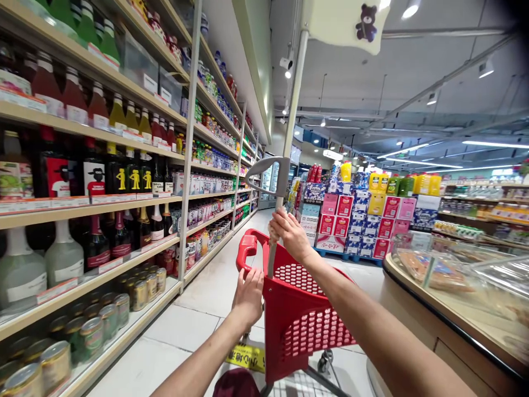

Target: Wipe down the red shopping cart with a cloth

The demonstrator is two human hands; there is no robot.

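In front of me stands a red plastic shopping cart (285, 309) with perforated sides. From it rises a pale pole (295, 99), carrying a grey looped handle (268, 172) partway up and a cream flag (339, 19) with a bear picture on top. My right hand (292, 234) is closed around the pole just below the grey loop. Something pale, perhaps a tissue, shows between its fingers and the pole. My left hand (249, 295) grips the cart's near rim, below the red handle (247, 248); its fingertips curl over the edge.
Shelves of bottles and cans (82, 204) line the left side of the aisle. A curved counter (438, 331) with packaged food stands close on the right. Stacked boxes (355, 220) stand ahead. A yellow floor sign (248, 355) lies under the cart on white tiles (165, 342).
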